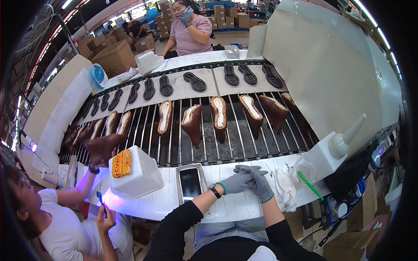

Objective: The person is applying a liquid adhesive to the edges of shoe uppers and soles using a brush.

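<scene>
My left hand [237,182] and my right hand [261,188], both in grey gloves, rest folded together over the near edge of the white table [222,211]. Their fingers are closed against each other, and no object shows between them. Just left of them a dark phone [190,182] lies in a shallow white tray [179,176]. To the right are a crumpled white cloth [286,187] and a clear cup [303,168] with a green-handled tool [311,185] leaning out. Beside the cup stands a large white bottle with a nozzle [326,152].
Brown shoe uppers [218,113] lie on a metal roller conveyor [224,150]; black soles [194,81] line the shelf behind. A yellow packet [122,163] sits on a white container [139,182]. At left, a co-worker holds an upper [104,148] and a blue-ended tool [101,200]. Another person [191,32] stands opposite.
</scene>
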`<state>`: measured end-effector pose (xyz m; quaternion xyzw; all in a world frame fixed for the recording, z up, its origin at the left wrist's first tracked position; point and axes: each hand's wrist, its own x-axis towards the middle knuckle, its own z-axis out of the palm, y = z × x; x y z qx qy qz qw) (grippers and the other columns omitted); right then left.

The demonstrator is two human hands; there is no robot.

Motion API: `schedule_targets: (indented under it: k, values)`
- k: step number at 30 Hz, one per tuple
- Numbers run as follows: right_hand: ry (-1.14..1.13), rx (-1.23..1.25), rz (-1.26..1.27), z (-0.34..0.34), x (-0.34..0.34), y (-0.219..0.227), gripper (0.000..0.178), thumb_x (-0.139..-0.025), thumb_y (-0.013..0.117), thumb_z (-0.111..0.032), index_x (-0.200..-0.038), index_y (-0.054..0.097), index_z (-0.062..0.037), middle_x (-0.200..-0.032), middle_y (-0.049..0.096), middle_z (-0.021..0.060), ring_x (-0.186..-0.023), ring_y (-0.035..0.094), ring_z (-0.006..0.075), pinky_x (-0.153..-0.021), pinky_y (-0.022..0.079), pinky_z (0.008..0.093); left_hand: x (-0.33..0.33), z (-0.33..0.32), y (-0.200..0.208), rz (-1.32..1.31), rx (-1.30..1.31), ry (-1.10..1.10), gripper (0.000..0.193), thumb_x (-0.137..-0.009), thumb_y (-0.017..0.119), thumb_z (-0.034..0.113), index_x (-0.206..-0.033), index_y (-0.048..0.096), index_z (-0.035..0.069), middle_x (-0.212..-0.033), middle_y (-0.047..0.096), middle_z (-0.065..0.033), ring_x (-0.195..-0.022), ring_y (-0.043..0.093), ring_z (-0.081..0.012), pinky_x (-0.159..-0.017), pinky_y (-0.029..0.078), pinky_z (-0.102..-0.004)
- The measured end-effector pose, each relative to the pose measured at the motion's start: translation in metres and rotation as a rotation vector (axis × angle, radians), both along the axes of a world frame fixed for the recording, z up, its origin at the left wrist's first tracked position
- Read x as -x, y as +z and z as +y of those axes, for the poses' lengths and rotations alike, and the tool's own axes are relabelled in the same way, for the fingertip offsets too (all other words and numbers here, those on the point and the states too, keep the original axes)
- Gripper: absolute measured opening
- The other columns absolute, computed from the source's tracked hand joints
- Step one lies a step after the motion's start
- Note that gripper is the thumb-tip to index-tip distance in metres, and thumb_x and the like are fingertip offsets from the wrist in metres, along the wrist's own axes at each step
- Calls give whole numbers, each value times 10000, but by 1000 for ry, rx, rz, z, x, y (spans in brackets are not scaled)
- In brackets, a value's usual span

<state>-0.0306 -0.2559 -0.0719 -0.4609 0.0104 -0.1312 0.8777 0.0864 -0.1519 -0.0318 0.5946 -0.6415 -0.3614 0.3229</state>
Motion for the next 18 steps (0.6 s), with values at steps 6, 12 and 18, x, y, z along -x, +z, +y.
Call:
schedule_targets:
  k: [6,12,18]
  values:
    - [-3,-26,9,0,0,-4,452,-974,497,-377,-1226,599,-15,-1393,472,218,-1298,459,363,-1071,396,466,4,1,11,71,16,29,600,-895,633,339,-1433,430,168,-1465,403,-159,-1356,377,-338,-1112,319,-427]
    - [-5,20,-4,-4,-3,-9,421,-980,491,-387,-1223,615,-66,-1401,452,234,-1288,456,401,-1055,403,504,6,-1,20,47,-37,33,798,-791,714,513,-1458,403,203,-1511,337,-151,-1372,358,-339,-1125,304,-428]
    - [-14,4,18,-3,-1,-7,439,-965,515,-416,-1217,620,-73,-1405,453,227,-1286,460,397,-1053,404,507,6,-2,20,60,-50,37,778,-808,699,511,-1456,407,194,-1515,322,-171,-1386,335,-351,-1126,301,-429]
